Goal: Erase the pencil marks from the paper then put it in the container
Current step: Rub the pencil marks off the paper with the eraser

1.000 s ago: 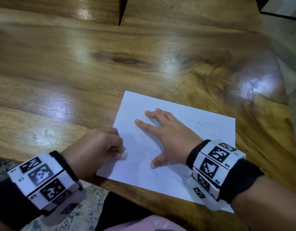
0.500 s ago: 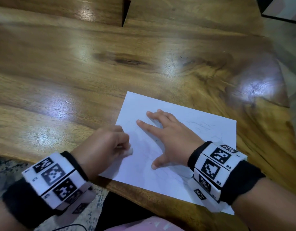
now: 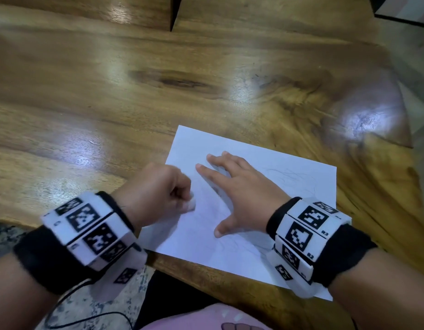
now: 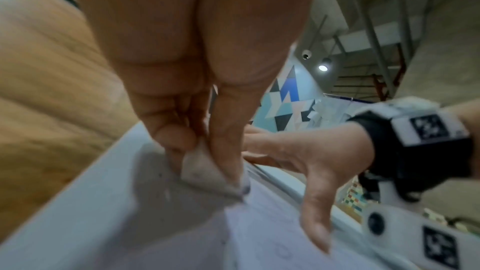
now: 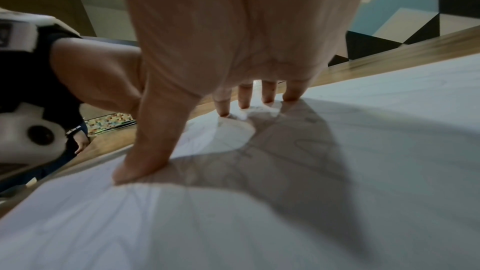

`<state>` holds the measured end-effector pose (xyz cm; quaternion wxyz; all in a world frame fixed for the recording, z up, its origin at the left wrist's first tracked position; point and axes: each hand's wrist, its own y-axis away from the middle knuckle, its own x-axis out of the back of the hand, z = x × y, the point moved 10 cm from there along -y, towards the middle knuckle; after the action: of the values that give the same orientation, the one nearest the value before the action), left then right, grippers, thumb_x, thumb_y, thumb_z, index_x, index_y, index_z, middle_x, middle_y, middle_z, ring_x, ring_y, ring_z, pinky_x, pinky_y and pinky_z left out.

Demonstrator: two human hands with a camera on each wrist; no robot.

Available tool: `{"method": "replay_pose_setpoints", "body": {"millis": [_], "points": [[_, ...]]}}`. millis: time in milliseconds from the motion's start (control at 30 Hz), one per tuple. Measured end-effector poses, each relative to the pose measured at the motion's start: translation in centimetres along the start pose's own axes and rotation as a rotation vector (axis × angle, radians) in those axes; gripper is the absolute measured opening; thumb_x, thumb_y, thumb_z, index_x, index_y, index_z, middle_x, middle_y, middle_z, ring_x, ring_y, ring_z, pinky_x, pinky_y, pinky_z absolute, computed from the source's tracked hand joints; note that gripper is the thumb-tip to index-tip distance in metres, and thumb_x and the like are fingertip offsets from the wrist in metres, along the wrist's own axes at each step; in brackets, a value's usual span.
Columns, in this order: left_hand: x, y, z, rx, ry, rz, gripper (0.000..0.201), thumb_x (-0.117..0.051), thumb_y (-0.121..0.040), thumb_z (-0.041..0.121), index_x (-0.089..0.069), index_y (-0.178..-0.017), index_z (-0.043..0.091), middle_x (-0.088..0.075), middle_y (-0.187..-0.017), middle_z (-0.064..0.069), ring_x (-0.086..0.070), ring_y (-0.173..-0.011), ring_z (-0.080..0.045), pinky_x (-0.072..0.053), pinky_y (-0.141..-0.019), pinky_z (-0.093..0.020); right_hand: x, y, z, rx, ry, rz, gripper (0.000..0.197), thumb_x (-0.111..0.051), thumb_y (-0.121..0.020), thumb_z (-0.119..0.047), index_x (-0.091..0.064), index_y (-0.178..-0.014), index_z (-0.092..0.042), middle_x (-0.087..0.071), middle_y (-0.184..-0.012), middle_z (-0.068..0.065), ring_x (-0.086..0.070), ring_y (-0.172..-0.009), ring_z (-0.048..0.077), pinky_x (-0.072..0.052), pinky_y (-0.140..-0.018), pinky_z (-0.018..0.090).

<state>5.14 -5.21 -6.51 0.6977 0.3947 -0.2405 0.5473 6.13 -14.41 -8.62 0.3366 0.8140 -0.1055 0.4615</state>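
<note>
A white sheet of paper (image 3: 265, 186) with faint pencil scribbles lies at the near edge of the wooden table (image 3: 111, 91). My right hand (image 3: 235, 186) lies flat on it with fingers spread, pressing it down; the right wrist view shows the thumb and fingertips (image 5: 291, 95) on the sheet (image 5: 337, 171). My left hand (image 3: 158, 191) grips a small white eraser (image 3: 190, 203) over the paper's left part. In the left wrist view the eraser (image 4: 205, 171) is pinched between thumb and fingers, its dirty corner touching the paper (image 4: 130, 223). No container is in view.
The table's near edge (image 3: 206, 279) runs just under the paper, whose bottom right corner overhangs it. A dark gap (image 3: 174, 10) splits the tabletop at the back. A thin black cable (image 3: 87, 320) hangs below my left wrist.
My left hand with the eraser has moved right and a little forward across the paper's left part. The right hand has stayed pressed on the sheet.
</note>
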Motion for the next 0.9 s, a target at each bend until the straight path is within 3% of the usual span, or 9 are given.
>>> {"method": "replay_pose_setpoints", "body": {"millis": [67,200,300,400,500,567,700,767,900], "points": [[0.0,0.0,-0.2,0.005,-0.011,-0.041,0.014,-0.076,-0.067,0.025,-0.067,-0.062,0.015,-0.058,-0.059,0.010,-0.053,-0.057,0.000,-0.034,-0.052,-0.004,0.0,0.0,0.0,0.002,0.004,0.001,0.118,-0.077,-0.065,-0.054,0.003,-0.150,-0.035,0.010,-0.157,-0.012,0.014,-0.142,0.010,0.006,-0.110,0.021],[3.0,-1.3,-1.0,0.049,-0.060,0.220,0.013,-0.075,-0.069,0.021,-0.067,-0.065,0.011,-0.056,-0.058,0.001,-0.047,-0.055,-0.013,-0.031,-0.049,-0.005,0.0,0.0,0.0,0.002,0.001,0.008,0.118,-0.077,-0.065,-0.053,0.003,-0.150,-0.036,0.010,-0.157,-0.012,0.014,-0.142,0.010,0.005,-0.110,0.021],[1.5,-0.4,-0.5,0.005,-0.053,0.090,0.014,-0.075,-0.067,0.019,-0.065,-0.059,0.013,-0.050,-0.053,0.010,-0.044,-0.052,0.002,-0.036,-0.054,-0.004,0.0,0.0,0.0,0.003,-0.003,0.006,0.119,-0.077,-0.064,-0.053,0.003,-0.150,-0.036,0.010,-0.157,-0.011,0.014,-0.142,0.010,0.005,-0.110,0.022],[-0.2,0.1,0.3,-0.010,-0.038,-0.074,0.015,-0.075,-0.068,0.023,-0.064,-0.059,0.016,-0.058,-0.058,0.009,-0.050,-0.053,0.000,-0.036,-0.058,-0.003,0.0,-0.1,0.1,0.000,0.000,0.015,0.120,-0.077,-0.064,-0.055,0.003,-0.150,-0.034,0.009,-0.157,-0.011,0.014,-0.143,0.011,0.005,-0.112,0.023],[1.6,-2.1,0.7,-0.003,-0.049,0.086,0.012,-0.074,-0.069,0.021,-0.067,-0.066,0.012,-0.066,-0.066,-0.006,-0.053,-0.060,-0.015,-0.035,-0.057,-0.005,0.0,-0.1,0.2,-0.009,0.022,0.020,0.125,-0.077,-0.062,-0.057,0.005,-0.151,-0.027,0.007,-0.158,-0.010,0.012,-0.143,0.013,0.004,-0.114,0.024],[1.6,-2.6,1.0,-0.016,-0.048,0.130,0.011,-0.073,-0.070,0.019,-0.066,-0.066,0.011,-0.062,-0.064,-0.006,-0.051,-0.061,-0.017,-0.034,-0.054,-0.006,0.0,-0.2,0.2,-0.012,0.042,0.024,0.127,-0.077,-0.061,-0.058,0.006,-0.151,-0.023,0.006,-0.158,-0.009,0.010,-0.144,0.014,0.004,-0.115,0.025],[-2.0,0.6,1.5,-0.119,-0.040,-0.111,0.020,-0.074,-0.067,0.019,-0.057,-0.057,0.016,-0.047,-0.053,0.008,-0.044,-0.049,0.001,-0.032,-0.051,-0.008,0.0,-0.3,0.2,-0.010,0.039,0.021,0.128,-0.077,-0.062,-0.057,0.007,-0.151,-0.022,0.007,-0.158,-0.009,0.010,-0.144,0.014,0.004,-0.115,0.024],[-2.9,1.3,1.3,-0.124,-0.043,-0.205,0.022,-0.075,-0.066,0.024,-0.057,-0.055,0.015,-0.047,-0.056,0.009,-0.044,-0.050,-0.001,-0.033,-0.053,-0.009,0.0,-0.2,0.2,-0.009,0.037,0.021,0.127,-0.076,-0.062,-0.057,0.008,-0.150,-0.023,0.007,-0.158,-0.009,0.011,-0.144,0.014,0.005,-0.114,0.024],[0.3,-1.9,1.9,-0.125,-0.072,0.041,0.015,-0.074,-0.068,0.023,-0.065,-0.064,0.012,-0.053,-0.062,0.001,-0.048,-0.058,-0.014,-0.030,-0.052,-0.016,0.1,-0.2,0.1,-0.008,0.030,0.029,0.127,-0.078,-0.061,-0.057,0.006,-0.151,-0.023,0.006,-0.158,-0.009,0.010,-0.144,0.014,0.004,-0.114,0.023]]}}
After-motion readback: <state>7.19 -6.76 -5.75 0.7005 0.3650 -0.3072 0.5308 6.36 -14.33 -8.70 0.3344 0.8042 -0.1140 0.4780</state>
